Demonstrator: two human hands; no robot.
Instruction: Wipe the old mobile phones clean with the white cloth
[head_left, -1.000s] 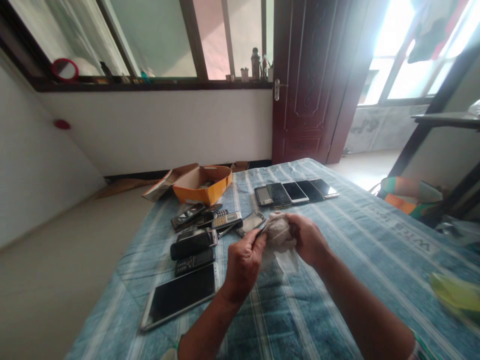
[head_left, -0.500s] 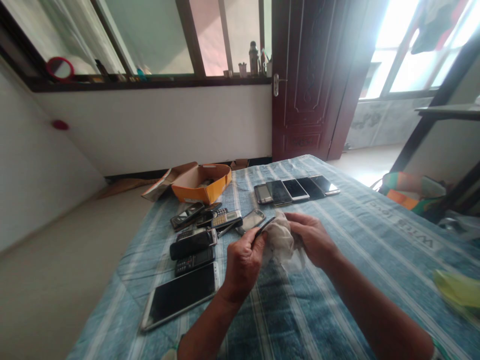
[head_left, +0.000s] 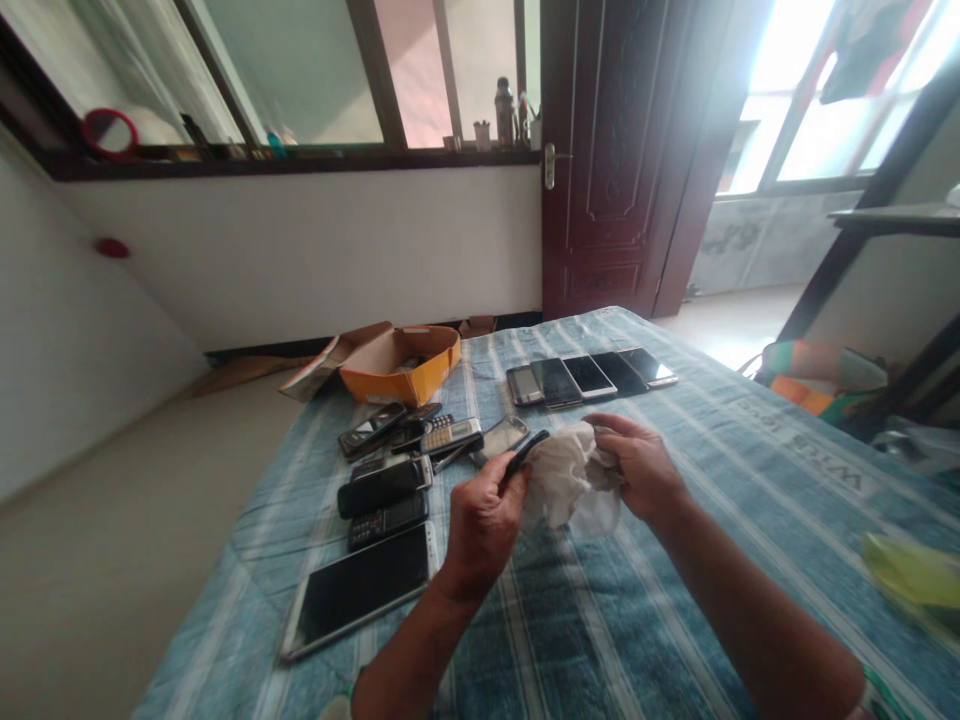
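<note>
My left hand (head_left: 486, 520) is closed around a dark mobile phone (head_left: 529, 452), which shows edge-on above the fingers. A crumpled whitish cloth (head_left: 564, 475) hangs beside the phone, its thin lower part drooping over the bed. On its other side, my right hand (head_left: 637, 462) grips the cloth between thumb and fingers. Left of my hands lies a loose pile of old phones, among them a keypad phone (head_left: 451, 436) and a black phone (head_left: 382, 487). A large white-framed tablet (head_left: 361, 590) lies nearest me.
Behind the pile an orange cardboard box (head_left: 405, 372) stands with its lid folded back. Several phones lie in a row, including a white-edged phone (head_left: 589, 376). Blue striped fabric (head_left: 675, 620) covers the surface. Something yellow (head_left: 911, 580) lies at the right edge.
My right hand has moved slightly right and up, drawing the cloth wider. The phone in my left hand has tilted, showing more of its dark side. The view has shifted a little.
</note>
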